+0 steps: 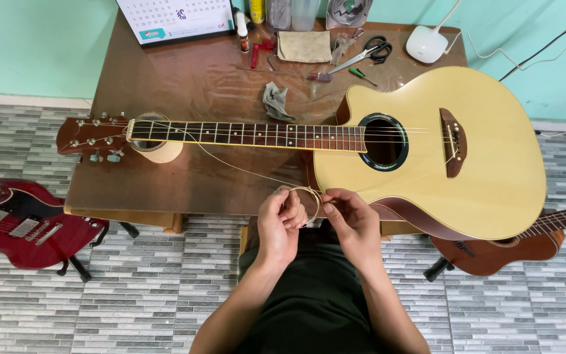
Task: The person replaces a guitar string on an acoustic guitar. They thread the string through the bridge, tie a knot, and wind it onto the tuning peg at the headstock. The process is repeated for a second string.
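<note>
From the head view I look straight down on a glossy brown tabletop with an acoustic guitar lying flat across it. Its body is pale, smooth wood with a dark-ringed round sound hole and a brown bridge; the dark fretted neck runs left to a reddish headstock that rests over a round tape roll.

At the near edge of the tabletop I see both hands close together. My left hand has its fingers curled around a small coiled loop of thin, pale metal guitar string, and my right hand pinches the same coil from the other side, thumb and forefinger closed on the wire. A loose length of the string trails up and left from the coil across the tabletop toward the headstock.

Farther back on the tabletop lie a crumpled grey cloth, a flat tan cloth, black-handled scissors, a screwdriver and a white rounded lamp base, with a desk calendar at the far left.

On the grey tiled floor, a glossy red electric guitar sits to the left and part of a brown guitar to the right.
</note>
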